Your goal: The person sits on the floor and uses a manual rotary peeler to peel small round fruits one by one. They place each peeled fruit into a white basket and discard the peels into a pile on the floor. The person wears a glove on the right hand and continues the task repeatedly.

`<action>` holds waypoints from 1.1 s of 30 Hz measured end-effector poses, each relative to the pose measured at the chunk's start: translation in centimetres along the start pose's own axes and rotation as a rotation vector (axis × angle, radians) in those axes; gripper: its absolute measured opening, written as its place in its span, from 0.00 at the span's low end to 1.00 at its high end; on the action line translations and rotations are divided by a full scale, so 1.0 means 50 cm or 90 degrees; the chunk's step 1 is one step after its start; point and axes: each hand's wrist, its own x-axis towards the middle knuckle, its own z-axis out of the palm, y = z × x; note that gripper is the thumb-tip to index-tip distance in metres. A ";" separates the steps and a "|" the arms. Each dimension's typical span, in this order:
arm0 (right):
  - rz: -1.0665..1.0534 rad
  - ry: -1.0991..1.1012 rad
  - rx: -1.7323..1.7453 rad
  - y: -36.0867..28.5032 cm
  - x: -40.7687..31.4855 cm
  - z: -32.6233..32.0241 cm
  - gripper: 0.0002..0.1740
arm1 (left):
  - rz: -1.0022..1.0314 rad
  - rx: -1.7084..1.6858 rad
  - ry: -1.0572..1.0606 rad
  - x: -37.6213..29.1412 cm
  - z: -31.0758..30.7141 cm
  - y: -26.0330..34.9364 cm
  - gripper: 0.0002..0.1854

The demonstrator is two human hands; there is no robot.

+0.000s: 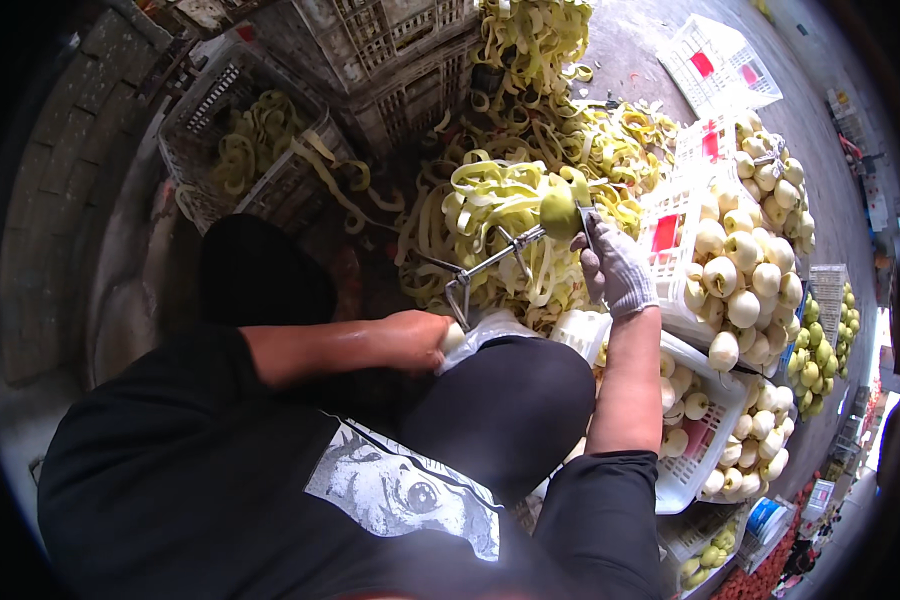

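Note:
A green, pear-like fruit [559,213] is fixed on the far end of a metal hand-crank spindle [499,255]. My right hand [613,261], in a pale knitted glove, grips a small metal peeler [586,219] against the fruit's right side. A strip of peel [574,180] curls off its top. My bare left hand [418,339] is closed around the pale grip [452,337] at the near end of the crank. Beside that hand, a clear plastic bag [487,330] lies by my knee. Long peel ribbons [495,196] are heaped beneath and behind the spindle.
Crates of peeled fruit [742,270] stand to my right, with another white crate [720,435] nearer. A grey crate with peels [270,176] is at left, beside stacked dirty crates [390,67]. Unpeeled green fruit [814,349] sits farther right.

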 end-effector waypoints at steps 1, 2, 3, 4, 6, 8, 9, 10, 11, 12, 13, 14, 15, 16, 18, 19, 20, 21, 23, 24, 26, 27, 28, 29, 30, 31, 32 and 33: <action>-0.031 -0.009 0.008 -0.001 -0.004 0.005 0.16 | 0.047 -0.022 -0.044 -0.013 -0.007 0.003 0.19; -0.018 0.043 -0.008 0.000 -0.004 0.012 0.17 | -0.018 -0.119 -0.025 -0.036 -0.036 0.013 0.19; -0.040 0.042 -0.007 0.003 -0.002 0.021 0.19 | -0.085 -0.220 -0.016 -0.050 -0.068 0.012 0.18; -0.010 0.036 -0.037 0.005 -0.008 0.024 0.20 | -0.127 -0.243 0.024 -0.031 -0.073 -0.021 0.18; 0.009 0.089 -0.014 0.017 -0.014 0.035 0.19 | -0.128 -0.164 0.069 0.010 -0.050 -0.062 0.18; -0.005 0.099 -0.062 0.030 -0.020 0.042 0.18 | -0.119 -0.092 0.098 0.032 0.006 -0.053 0.18; -0.056 0.128 -0.012 0.038 -0.015 0.051 0.17 | -0.069 -0.047 0.056 0.033 0.021 -0.044 0.19; -0.070 0.117 -0.038 0.041 -0.017 0.049 0.17 | -0.001 0.005 0.033 0.023 0.023 -0.030 0.20; -0.083 0.127 -0.067 0.047 -0.013 0.055 0.16 | 0.107 0.030 -0.018 0.012 0.021 -0.021 0.22; -0.086 0.135 -0.080 0.051 -0.011 0.056 0.17 | 0.108 0.016 -0.031 -0.008 0.000 -0.007 0.23; -0.104 0.141 -0.091 0.057 -0.006 0.062 0.18 | -0.026 -0.210 -0.094 -0.039 -0.041 0.026 0.21; -0.138 0.133 -0.101 0.064 -0.007 0.061 0.19 | -0.052 -0.228 -0.062 -0.037 -0.053 0.013 0.20; -0.180 0.109 -0.051 0.072 -0.002 0.069 0.20 | -0.080 -0.236 -0.037 -0.034 -0.068 -0.009 0.20; -0.152 0.152 -0.100 0.079 -0.005 0.067 0.20 | -0.062 -0.277 -0.019 -0.013 -0.070 -0.046 0.20; -0.147 0.196 -0.180 0.094 -0.006 0.071 0.21 | -0.115 -0.228 0.098 0.023 -0.034 -0.068 0.19; -0.185 0.193 -0.160 0.101 -0.005 0.073 0.21 | -0.152 -0.212 0.137 0.053 0.015 -0.092 0.19; -0.229 0.170 -0.180 0.106 -0.003 0.073 0.21 | -0.041 -0.083 0.114 0.048 0.037 -0.076 0.19; -0.224 0.186 -0.212 0.110 0.000 0.072 0.21 | 0.109 0.037 0.091 0.043 0.045 -0.065 0.19; -0.314 0.202 -0.270 0.118 0.011 0.070 0.19 | 0.001 -0.165 0.044 -0.021 -0.016 -0.009 0.18; -0.346 0.206 -0.307 0.120 0.021 0.069 0.19 | -0.048 -0.282 -0.016 -0.041 -0.039 0.005 0.18; -0.317 0.170 -0.302 0.129 0.036 0.061 0.16 | -0.076 -0.247 0.001 -0.029 -0.072 -0.040 0.18; -0.294 0.184 -0.344 0.137 0.040 0.057 0.15 | -0.100 -0.246 0.023 -0.012 -0.071 -0.065 0.17; -0.313 0.202 -0.387 0.144 0.044 0.052 0.15 | -0.103 -0.261 0.061 0.006 -0.053 -0.076 0.17; -0.284 0.231 -0.444 0.153 0.043 0.045 0.14 | -0.124 -0.250 0.144 0.026 -0.026 -0.081 0.17; -0.357 0.239 -0.506 0.161 0.040 0.039 0.11 | -0.099 -0.300 0.046 0.046 0.003 -0.085 0.17; -0.417 0.233 -0.525 0.167 0.033 0.030 0.10 | -0.084 -0.304 -0.043 0.048 0.017 -0.066 0.18; -0.459 0.227 -0.554 0.171 0.024 0.023 0.10 | -0.001 -0.363 -0.120 0.048 0.031 -0.054 0.17; -0.545 0.214 -0.584 0.172 0.012 0.013 0.10 | 0.010 -0.403 -0.175 0.052 0.045 -0.052 0.16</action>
